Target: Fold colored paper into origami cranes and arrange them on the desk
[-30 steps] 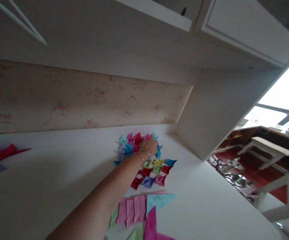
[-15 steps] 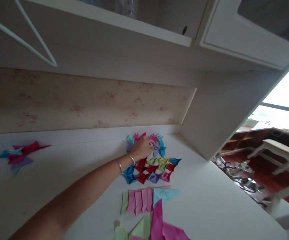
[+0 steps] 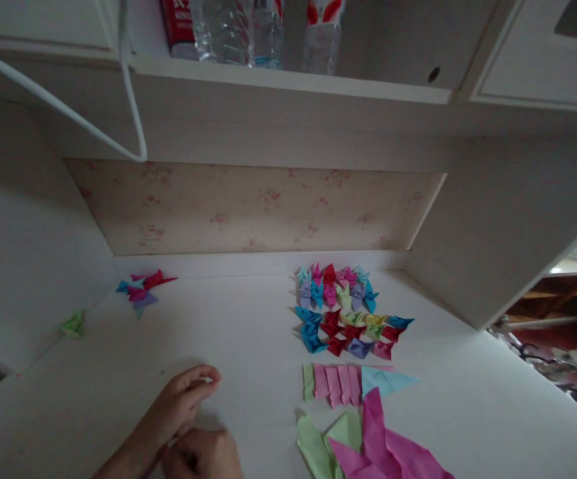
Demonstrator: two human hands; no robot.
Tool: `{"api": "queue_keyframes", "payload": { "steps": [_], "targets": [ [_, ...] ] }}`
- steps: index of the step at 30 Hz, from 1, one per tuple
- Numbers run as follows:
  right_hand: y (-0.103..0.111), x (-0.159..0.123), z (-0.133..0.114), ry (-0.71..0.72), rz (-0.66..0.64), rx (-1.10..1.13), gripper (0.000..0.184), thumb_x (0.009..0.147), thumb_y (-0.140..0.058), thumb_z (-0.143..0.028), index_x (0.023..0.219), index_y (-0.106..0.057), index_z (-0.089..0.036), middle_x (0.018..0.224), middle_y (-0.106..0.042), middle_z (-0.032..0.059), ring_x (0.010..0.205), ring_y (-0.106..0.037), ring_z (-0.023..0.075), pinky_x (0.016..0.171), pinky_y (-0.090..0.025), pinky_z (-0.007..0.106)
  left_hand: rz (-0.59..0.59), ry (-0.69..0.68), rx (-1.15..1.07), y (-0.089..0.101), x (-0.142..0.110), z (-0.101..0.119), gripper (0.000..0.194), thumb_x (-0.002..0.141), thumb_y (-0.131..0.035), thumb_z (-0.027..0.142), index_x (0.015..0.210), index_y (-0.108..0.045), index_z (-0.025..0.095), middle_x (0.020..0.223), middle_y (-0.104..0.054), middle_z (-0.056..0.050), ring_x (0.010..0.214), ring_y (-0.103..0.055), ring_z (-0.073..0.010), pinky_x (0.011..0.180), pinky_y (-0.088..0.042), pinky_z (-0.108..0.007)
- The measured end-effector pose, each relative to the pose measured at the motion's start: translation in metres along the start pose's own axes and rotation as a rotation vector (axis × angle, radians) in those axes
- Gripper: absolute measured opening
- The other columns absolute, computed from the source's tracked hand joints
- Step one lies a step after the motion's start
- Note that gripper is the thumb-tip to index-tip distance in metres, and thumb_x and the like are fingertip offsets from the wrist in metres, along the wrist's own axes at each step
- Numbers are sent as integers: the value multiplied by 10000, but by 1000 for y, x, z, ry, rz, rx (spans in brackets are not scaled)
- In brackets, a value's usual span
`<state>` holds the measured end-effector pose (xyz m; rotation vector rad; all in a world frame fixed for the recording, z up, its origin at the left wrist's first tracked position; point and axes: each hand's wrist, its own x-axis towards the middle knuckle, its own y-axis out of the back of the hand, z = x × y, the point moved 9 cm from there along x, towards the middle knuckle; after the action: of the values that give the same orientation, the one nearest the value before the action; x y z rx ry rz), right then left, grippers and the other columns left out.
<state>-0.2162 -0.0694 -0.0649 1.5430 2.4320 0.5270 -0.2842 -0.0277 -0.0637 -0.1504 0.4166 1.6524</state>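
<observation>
Near the bottom edge in the head view, my left hand [image 3: 186,396] hovers over the white tabletop, fingers loosely bent and apart, no object visible in it. Just below it, partly cut off by the frame, my right hand [image 3: 207,456] is closed beside my left wrist. What its fingers hold, if anything, is hidden. To the right lie rows of small folded paper pieces: an upper group [image 3: 329,295] against the back ledge and a lower group [image 3: 353,332]. Pink folded strips [image 3: 338,384] and a light blue paper triangle [image 3: 386,380] lie below them.
Large magenta folded paper [image 3: 381,442] and pale green paper [image 3: 313,439] lie front right. Far left are a small coloured paper cluster [image 3: 143,289] and a green folded piece [image 3: 74,324]. An overhead shelf [image 3: 293,83] holds bottles; a white cable [image 3: 93,130] hangs low.
The view has turned left. The braceleted arm has drawn back from the upper paper group, uncovering it. Both hands now show together, left of the papers.
</observation>
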Motion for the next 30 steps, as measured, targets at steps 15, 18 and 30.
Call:
{"api": "queue_keyframes", "payload": {
  "steps": [15, 18, 30],
  "targets": [
    [5, -5, 6, -64, -64, 265, 348, 839, -484, -383, 553, -427, -193, 494, -341, -49, 459, -278, 85, 440, -186, 239, -396, -80, -49, -21, -18, 9, 160, 687, -600, 241, 809, -635, 143, 598, -487, 43, 544, -392, -88, 489, -247, -205],
    [1, -8, 5, -30, -66, 201, 368, 864, -467, -413, 577, -428, -186, 532, -335, -47, 494, -270, 86, 458, -186, 244, -413, -112, -19, -20, -19, 12, 159, 680, -591, 210, 804, -660, 138, 642, -522, 30, 573, -411, -91, 509, -268, -205],
    [2, -15, -12, 5, -21, 147, 374, 914, -428, -441, 667, -537, -183, 596, -458, -16, 535, -365, 112, 507, -275, 255, -462, -57, -166, -18, -18, 4, 210, 660, -650, 262, 838, -642, 150, 496, -391, 83, 451, -276, -58, 434, -157, -212]
  ]
}}
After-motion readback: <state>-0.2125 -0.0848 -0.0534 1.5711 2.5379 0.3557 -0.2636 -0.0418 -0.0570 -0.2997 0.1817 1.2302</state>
